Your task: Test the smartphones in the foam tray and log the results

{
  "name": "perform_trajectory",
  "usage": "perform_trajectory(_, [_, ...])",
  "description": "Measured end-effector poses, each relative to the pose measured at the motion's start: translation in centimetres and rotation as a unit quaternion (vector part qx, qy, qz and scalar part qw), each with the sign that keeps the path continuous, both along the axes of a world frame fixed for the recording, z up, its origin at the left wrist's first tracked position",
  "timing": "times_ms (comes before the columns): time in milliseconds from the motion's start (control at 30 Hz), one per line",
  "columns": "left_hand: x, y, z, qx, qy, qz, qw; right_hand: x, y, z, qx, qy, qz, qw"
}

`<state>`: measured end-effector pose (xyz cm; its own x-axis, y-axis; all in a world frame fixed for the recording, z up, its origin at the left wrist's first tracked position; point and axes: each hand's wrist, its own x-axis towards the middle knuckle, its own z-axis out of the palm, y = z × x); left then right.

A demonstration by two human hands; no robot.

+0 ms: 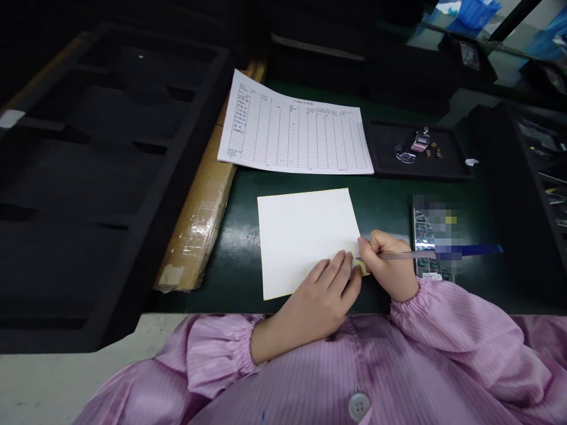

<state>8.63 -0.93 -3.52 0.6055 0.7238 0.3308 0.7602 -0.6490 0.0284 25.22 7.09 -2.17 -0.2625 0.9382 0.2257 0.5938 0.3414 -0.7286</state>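
At the far right of the dark green desk (390, 192) lies a shallow black rectangular tray (381, 162). It holds a small cluster of shiny metal parts (413, 146) and a few tiny brown pieces (434, 152) just beside them. On the left stands a large black foam tray (110, 177), divided into long compartments; they are too dark to tell what is in them. Another black tray (544, 171) runs along the right edge with slim tools in it, too blurred to name.

The left hand (319, 298) rests palm down on the lower right corner of a blank white paper sheet (305, 236). Its fingers are loosely spread and flat on the paper, gripping nothing. The forearm comes in from below in a pink striped sleeve (217, 354).

The right hand (392, 265) is just beside the left hand, touching it, and is curled closed around a thin grey pen with a blue end (403, 255). The pen lies nearly level, with its tip at the sheet's right edge and its blue end pointing right.

The blank sheet lies in the middle of the desk, directly before the person. Behind it is a printed white form with a ruled table (292, 127). A long brown cardboard box (199, 218) lies to the left, between the foam tray and the sheets. A shiny printed strip (424, 233) lies just right of the right hand.
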Motion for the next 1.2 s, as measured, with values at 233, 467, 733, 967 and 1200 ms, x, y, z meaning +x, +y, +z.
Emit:
perform_trajectory(233, [0.03, 0.07, 0.06, 0.012, -0.006, 0.002, 1.000, 0.10, -0.03, -0.06, 0.016, -0.002, 0.010, 1.000])
perform_trajectory(467, [0.02, -0.01, 0.06, 0.003, -0.005, 0.002, 1.000, 0.01, 0.02, 0.10, 0.024, 0.004, -0.009, 1.000])
perform_trajectory(733, [0.02, 0.10, 0.05, 0.003, -0.013, 0.003, 1.000, -0.03, 0.01, 0.08, 0.016, 0.017, -0.012, 1.000])
perform_trajectory(967, [0.04, 0.06, 0.12, 0.001, -0.011, 0.002, 1.000, 0.02, 0.03, 0.15, 0.016, 0.010, -0.014, 1.000])
perform_trajectory(1200, [0.07, 0.05, 0.07, 0.003, -0.006, 0.000, 1.000, -0.07, 0.07, 0.11, 0.033, 0.005, 0.000, 0.999])
